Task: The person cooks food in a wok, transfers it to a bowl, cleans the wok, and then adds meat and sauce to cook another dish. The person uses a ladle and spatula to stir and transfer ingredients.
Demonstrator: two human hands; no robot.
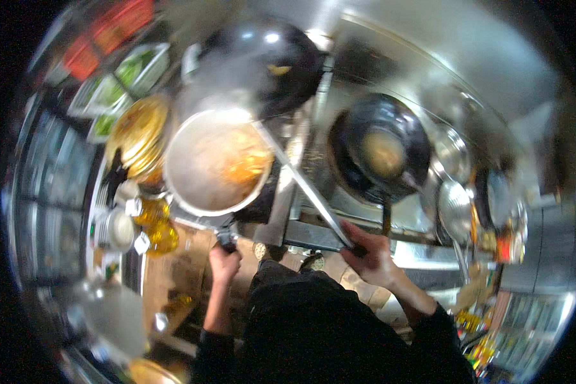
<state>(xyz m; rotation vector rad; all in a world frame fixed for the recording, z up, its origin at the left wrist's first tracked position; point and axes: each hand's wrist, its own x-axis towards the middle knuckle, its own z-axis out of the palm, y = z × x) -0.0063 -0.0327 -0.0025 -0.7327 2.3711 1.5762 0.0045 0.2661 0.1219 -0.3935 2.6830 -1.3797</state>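
My left hand (224, 264) grips the black handle of a deep, light-walled pan (192, 182). Steam rises from the orange-brown food (244, 165) inside it and blurs part of the contents. In my right hand (368, 254) is the dark grip end of a long metal-handled utensil (307, 189). The shaft slants up and left to the pan's far rim, where glare and steam hide the head, so its kind is unclear. To the right, a dark wok (350, 168) rests on the stove, with a little brownish content at its bottom; neither hand touches it.
A large black wok (264, 62) stands behind the pan. Bottles of yellow oil (159, 235), a stack of golden round items (141, 132) and trays of greens (129, 72) line the left. A perforated skimmer (455, 206) lies at right among metal bowls (451, 149).
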